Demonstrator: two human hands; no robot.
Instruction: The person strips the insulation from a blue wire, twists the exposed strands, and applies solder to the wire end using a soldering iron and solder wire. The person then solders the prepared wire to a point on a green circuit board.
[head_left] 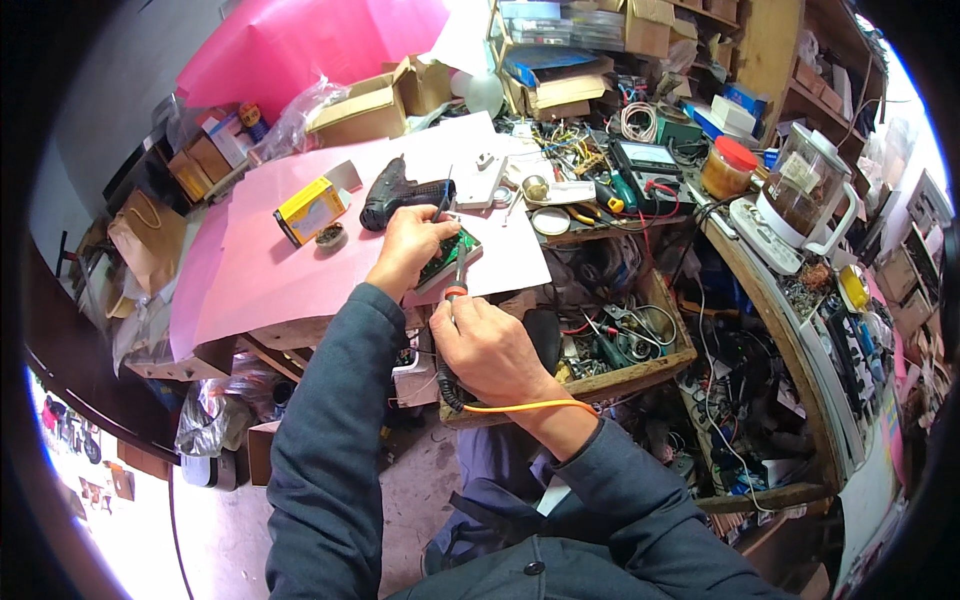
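My right hand is wrapped round a soldering iron, whose orange cord trails past the wrist. The metal shaft of the iron points away from me, over a green circuit board in a pale casing. My left hand is closed at the board's left edge, its fingers pinching a slim dark tool that sticks up; its exact kind is unclear. Part of the board is hidden behind the left fingers. Just beyond that hand lies a black cordless drill.
Pink sheeting covers the bench. A yellow box and a small round tin stand at left. To the right are a multimeter, a red-lidded jar and a glass kettle. An open wooden drawer holds tools below.
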